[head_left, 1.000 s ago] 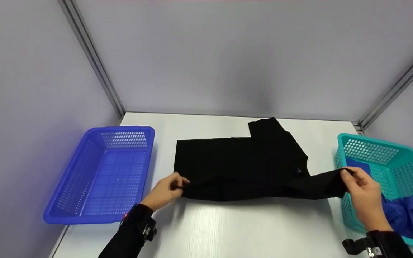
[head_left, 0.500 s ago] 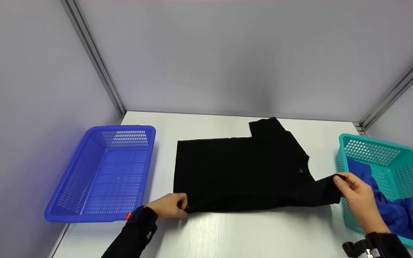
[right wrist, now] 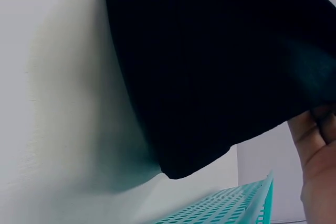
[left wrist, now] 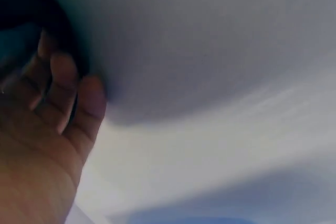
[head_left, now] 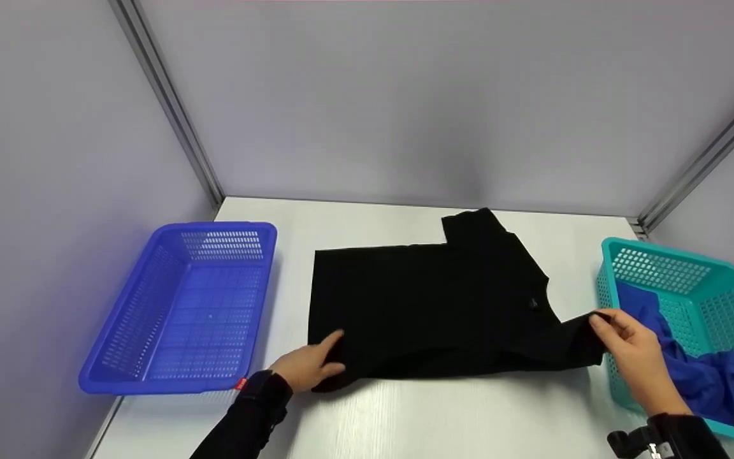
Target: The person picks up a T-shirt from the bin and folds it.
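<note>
One black T-shirt (head_left: 424, 299) lies on the white table (head_left: 437, 421), its long axis running from left to right: the hem (head_left: 315, 287) is at the left end and the neck opening (head_left: 544, 303) toward the right. Both hands are at its near side, so the body of the shirt lies beyond them and between them. The left hand (head_left: 303, 368) is the nearer one to the hem, just at its near corner; thumb and forefinger are spread apart over the cloth and the other fingers look only loosely bent, but whether these have some cloth under them, I cannot tell. The right hand (head_left: 638, 357) pinches the end of the near sleeve (head_left: 580, 344) and holds it raised off the table, while the far sleeve (head_left: 472, 228) points away from both hands. Layers and folds are lost in the black, and the small mark (head_left: 534, 304) near the neck cannot be read. The left wrist view is blurred; the right one cuts off most of the hand. The teal basket (head_left: 673, 250) runs out of the head view, its blue cloth (head_left: 717, 386) partly hidden by the right hand.
</note>
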The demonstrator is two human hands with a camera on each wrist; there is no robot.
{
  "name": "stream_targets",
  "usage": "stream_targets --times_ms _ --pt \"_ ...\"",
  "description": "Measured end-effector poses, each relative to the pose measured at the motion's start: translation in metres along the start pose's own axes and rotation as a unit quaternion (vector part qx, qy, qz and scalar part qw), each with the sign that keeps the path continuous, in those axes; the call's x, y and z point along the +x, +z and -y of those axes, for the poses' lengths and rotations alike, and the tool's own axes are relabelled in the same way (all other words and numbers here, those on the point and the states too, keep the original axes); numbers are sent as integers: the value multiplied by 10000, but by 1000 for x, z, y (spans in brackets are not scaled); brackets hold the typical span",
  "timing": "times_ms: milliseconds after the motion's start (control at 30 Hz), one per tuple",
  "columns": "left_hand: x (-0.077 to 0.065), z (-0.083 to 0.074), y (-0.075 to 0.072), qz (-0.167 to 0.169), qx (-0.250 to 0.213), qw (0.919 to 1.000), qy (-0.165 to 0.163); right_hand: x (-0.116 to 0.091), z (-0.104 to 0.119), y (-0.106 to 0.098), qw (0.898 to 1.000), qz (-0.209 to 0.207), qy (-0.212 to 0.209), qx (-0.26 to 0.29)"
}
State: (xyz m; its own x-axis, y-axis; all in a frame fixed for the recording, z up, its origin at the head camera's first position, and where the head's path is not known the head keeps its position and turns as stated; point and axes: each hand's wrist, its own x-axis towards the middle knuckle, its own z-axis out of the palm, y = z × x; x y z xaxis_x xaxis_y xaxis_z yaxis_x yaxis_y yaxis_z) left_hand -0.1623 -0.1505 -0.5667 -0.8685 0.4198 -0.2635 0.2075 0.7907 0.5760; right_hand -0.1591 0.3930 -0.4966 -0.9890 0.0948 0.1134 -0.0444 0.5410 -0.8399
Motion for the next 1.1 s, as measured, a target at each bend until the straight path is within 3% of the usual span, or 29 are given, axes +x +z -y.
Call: stream_targets --times_ms 100,200,267,333,433,533,600,767,900,1000,1100 --pt "0 2 3 -527 724 9959 76 0 0 1 10000 -19 9 8" --pt "1 4 4 -1107 1357 9838 374 0 0 1 10000 -48 34 1" --pt "2 5 2 -1383 1426 9783 584 0 0 1 10000 -61 59 -15" --pt "2 4 -2 -1483 1034 9807 746 0 0 0 9999 -53 90 -20" --pt "1 2 -11 -1274 -74 9882 844 -1 -1 -1 9999 -42 112 -4" --pt "1 0 -18 -1135 -1017 9849 816 -3 -2 -3 9999 -54 83 61" --pt "2 1 -20 -1206 -1339 9803 810 -4 -2 -3 9999 -91 47 137" --pt "1 4 -18 -1373 -1314 9792 706 -6 -3 -2 9996 -159 9 226" --pt "-3 9 -15 -876 -1130 9864 810 -6 -3 -1 9996 -189 11 232" --pt "-6 11 -12 -634 -657 9894 1133 -5 -3 0 9995 -221 39 242" --pt "-9 12 -6 -798 109 9870 1390 -5 -3 0 9996 -167 54 200"
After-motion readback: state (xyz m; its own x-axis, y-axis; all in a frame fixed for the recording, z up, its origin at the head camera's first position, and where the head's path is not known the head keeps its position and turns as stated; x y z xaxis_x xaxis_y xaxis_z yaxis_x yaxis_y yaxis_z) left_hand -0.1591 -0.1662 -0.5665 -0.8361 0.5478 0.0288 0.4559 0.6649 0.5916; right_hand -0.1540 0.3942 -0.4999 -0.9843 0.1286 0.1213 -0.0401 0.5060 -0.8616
